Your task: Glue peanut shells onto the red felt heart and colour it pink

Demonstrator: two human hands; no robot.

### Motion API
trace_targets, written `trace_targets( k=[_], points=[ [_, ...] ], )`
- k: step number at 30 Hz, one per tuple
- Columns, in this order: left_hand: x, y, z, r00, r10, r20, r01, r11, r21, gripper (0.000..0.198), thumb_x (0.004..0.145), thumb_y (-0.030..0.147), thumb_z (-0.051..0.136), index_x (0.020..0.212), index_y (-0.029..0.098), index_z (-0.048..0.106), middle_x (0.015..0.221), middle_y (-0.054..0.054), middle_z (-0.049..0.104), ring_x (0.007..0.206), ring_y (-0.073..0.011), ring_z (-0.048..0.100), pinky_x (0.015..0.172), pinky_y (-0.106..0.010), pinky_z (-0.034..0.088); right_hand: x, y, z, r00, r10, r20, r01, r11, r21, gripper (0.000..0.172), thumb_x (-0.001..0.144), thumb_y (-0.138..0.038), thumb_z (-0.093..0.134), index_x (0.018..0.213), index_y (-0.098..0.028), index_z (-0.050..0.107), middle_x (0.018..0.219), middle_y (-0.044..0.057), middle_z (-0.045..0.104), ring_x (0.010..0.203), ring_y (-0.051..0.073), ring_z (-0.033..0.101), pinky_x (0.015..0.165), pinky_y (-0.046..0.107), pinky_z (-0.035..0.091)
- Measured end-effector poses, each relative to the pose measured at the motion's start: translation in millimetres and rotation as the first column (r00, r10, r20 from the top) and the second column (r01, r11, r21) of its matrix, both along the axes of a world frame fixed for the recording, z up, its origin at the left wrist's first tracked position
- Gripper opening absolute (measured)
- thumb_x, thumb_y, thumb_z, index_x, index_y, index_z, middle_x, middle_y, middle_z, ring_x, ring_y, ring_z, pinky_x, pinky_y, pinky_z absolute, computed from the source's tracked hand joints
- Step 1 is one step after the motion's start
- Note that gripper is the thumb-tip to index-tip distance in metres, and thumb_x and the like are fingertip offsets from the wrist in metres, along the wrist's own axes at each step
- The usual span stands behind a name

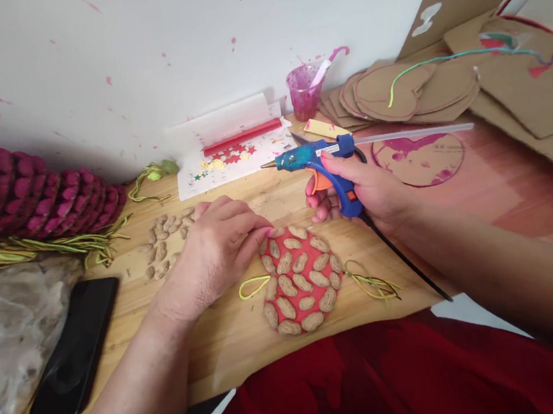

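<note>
A red heart-shaped piece [312, 262] covered with peanuts lies on the wooden table in front of me. A yellow-green cord loop [255, 287] sticks out at its left side, and a cord tassel [374, 282] at its right. My left hand [225, 240] pinches a peanut [275, 232] at the piece's upper left edge, its fingertips partly covering it. Wrapped round the handle of a blue glue gun [315, 154] is my right hand [367, 186]. The gun's nozzle points left above the table, apart from the piece, with a clear glue stick [413, 133] out of its back.
Loose peanuts [161, 251] lie behind my left hand. At left are a black phone [76, 349], a plastic bag [19, 346] and stacked magenta pieces [27, 190]. Behind stand a purple-stained cup [303, 93] and paper with small stars [227, 159]; cardboard shapes [388, 92] pile up right.
</note>
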State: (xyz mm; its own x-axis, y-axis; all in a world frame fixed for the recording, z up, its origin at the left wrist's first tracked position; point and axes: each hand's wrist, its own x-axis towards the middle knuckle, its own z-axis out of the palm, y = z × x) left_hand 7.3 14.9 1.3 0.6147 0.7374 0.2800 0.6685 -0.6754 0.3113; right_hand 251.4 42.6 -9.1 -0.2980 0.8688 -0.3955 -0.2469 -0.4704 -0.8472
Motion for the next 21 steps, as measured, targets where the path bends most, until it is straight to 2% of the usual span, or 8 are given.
trace_targets(
  k=[5,12,21],
  points=[
    [2.9,-2.6,-4.2,0.999,-0.021,-0.025,0.021,1.0,0.0,0.018,0.098,0.025,0.056,0.099,0.022,0.074,0.09,-0.004,0.071,0.088,-0.0203,0.062,0.079,-0.039,0.041,-0.4,-0.3,2.2,1.0,-0.014,0.027,0.015,1.0,-0.009,0.046,0.095,-0.053,0.057,0.067,-0.018,0.066,0.065,0.007,0.069,0.048,0.013,0.061,0.05,0.026,0.053],
    [4.9,-5.7,-1.7,0.999,0.016,-0.027,-0.015,0.999,0.048,0.024,0.096,0.033,0.06,0.078,0.02,0.069,0.076,-0.003,0.067,0.078,-0.0197,0.058,0.075,-0.039,0.038,-0.1,0.0,-0.4,1.0,-0.014,0.007,0.014,1.0,0.016,0.044,0.093,-0.055,0.06,0.069,-0.018,0.066,0.066,0.005,0.069,0.048,0.013,0.062,0.053,0.026,0.056],
    [9.0,-8.2,-6.6,1.0,-0.027,-0.014,0.027,1.0,-0.011,0.019,0.099,0.025,0.055,0.101,0.023,0.074,0.091,-0.005,0.071,0.089,-0.0213,0.061,0.082,-0.041,0.038,-0.4,-0.7,0.0,1.0,0.0,0.022,-0.001,1.0,0.024,0.047,0.091,-0.059,0.061,0.068,-0.018,0.065,0.064,0.005,0.068,0.047,0.012,0.061,0.054,0.025,0.056]
  ],
)
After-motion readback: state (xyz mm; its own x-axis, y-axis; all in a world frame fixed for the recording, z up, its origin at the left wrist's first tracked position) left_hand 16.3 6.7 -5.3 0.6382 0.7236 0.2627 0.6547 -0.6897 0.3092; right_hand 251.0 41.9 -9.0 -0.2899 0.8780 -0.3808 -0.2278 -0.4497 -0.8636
